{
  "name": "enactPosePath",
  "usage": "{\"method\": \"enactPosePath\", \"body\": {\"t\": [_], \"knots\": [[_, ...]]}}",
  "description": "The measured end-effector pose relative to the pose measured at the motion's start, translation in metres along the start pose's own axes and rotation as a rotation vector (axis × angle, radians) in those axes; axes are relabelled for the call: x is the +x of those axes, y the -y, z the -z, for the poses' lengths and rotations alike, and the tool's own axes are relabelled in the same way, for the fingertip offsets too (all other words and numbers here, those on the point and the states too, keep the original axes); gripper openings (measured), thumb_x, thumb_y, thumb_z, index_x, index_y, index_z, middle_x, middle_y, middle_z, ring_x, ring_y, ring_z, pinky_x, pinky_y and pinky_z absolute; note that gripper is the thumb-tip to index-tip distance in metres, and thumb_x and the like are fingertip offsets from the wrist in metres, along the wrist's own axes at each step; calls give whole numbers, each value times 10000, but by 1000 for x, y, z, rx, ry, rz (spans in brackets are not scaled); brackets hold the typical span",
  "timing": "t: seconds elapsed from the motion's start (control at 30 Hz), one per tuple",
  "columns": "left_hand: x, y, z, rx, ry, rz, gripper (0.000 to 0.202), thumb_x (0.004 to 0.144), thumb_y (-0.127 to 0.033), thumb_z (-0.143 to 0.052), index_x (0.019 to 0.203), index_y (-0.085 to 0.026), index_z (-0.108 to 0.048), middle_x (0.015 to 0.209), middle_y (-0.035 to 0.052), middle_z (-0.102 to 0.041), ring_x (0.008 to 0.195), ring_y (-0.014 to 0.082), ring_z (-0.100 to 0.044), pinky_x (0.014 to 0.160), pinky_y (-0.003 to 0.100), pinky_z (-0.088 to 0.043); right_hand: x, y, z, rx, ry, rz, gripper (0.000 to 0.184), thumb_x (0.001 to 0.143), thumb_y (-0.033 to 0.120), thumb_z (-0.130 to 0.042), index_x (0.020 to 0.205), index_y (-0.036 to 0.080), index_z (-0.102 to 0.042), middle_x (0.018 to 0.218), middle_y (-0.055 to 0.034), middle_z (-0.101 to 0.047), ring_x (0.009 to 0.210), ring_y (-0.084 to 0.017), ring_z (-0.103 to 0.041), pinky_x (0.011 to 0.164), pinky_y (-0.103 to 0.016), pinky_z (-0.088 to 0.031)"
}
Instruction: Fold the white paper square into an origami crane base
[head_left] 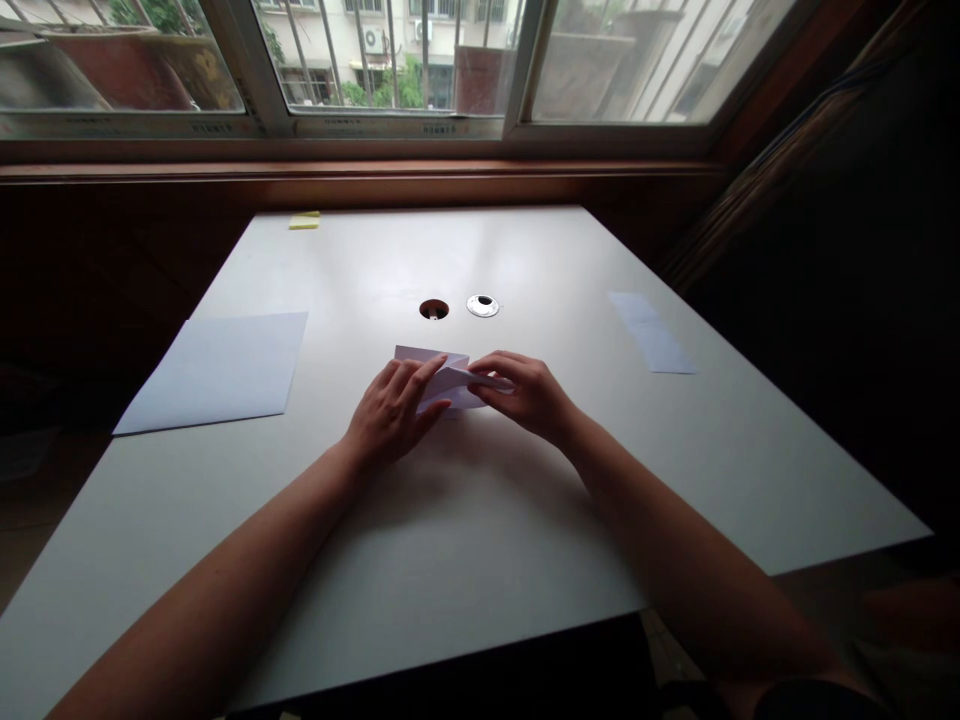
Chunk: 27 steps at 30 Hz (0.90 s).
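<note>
A folded piece of white paper lies near the middle of the table, between my hands. My left hand holds its left part, fingers over the top and thumb at the near edge. With thumb and fingers, my right hand pinches a raised flap at the paper's right side. Part of the sheet is hidden under both hands.
The white table has a stack of white paper at left and a paper strip at right. Behind my hands are a round cable hole and a ring-shaped cover. Yellow sticky notes lie far left, below the window.
</note>
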<state>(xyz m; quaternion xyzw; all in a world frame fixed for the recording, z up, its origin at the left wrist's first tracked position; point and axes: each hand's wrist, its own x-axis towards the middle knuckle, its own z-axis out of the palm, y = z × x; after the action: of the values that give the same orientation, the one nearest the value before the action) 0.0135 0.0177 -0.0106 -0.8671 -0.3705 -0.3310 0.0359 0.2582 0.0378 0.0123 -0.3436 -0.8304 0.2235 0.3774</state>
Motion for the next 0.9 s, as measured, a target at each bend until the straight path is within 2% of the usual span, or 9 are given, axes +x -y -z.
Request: {"method": "enactPosePath", "body": {"t": [0.17, 0.3, 0.5, 0.6, 0.7, 0.9], "knots": [[1, 0, 1, -51, -85, 41, 390, 1003, -280, -481, 1389, -222, -497, 1048, 88, -653, 918, 215, -571, 837, 356, -498, 0, 3, -2, -99, -3, 134, 195, 907, 212, -603, 1085, 257, -669, 1019, -68, -713, 918, -205, -665, 823, -350, -551], [0, -1, 1, -81, -149, 45, 294, 997, -257, -501, 1275, -251, -599, 957, 57, -663, 865, 187, -582, 804, 327, -501, 0, 9, -3, -144, 15, 203, 223, 927, 205, -580, 1119, 278, -666, 1038, -64, -724, 947, -215, -657, 832, -366, -554], [1, -3, 1, -64, -191, 16, 241, 962, -233, -575, 1195, -245, -634, 920, 45, -667, 855, 176, -583, 784, 311, -505, 1, 12, -4, -171, 11, 248, 223, 942, 201, -577, 1127, 282, -672, 1064, -55, -731, 958, -209, -652, 832, -361, -553], [1, -2, 0, -50, -206, -15, 199, 942, -210, -602, 1134, -237, -650, 912, 43, -674, 851, 175, -578, 776, 305, -505, 1, 11, -6, -174, 15, 253, 200, 939, 250, -610, 1128, 274, -672, 1066, -55, -733, 951, -207, -652, 838, -364, -553], [0, 0, -1, -40, -205, -32, 175, 930, -204, -616, 1099, -232, -653, 908, 43, -678, 833, 176, -571, 757, 302, -503, 2, 11, -6, -177, 2, 254, 175, 935, 304, -631, 1090, 241, -684, 1029, -66, -734, 922, -209, -652, 824, -369, -551], [-2, 2, -2, -36, -187, -32, 189, 922, -194, -621, 1105, -233, -648, 923, 49, -686, 838, 186, -570, 751, 308, -502, 1, 11, -3, -213, -2, 248, 121, 950, 292, -610, 977, 219, -702, 953, -63, -733, 859, -194, -640, 774, -345, -536]]}}
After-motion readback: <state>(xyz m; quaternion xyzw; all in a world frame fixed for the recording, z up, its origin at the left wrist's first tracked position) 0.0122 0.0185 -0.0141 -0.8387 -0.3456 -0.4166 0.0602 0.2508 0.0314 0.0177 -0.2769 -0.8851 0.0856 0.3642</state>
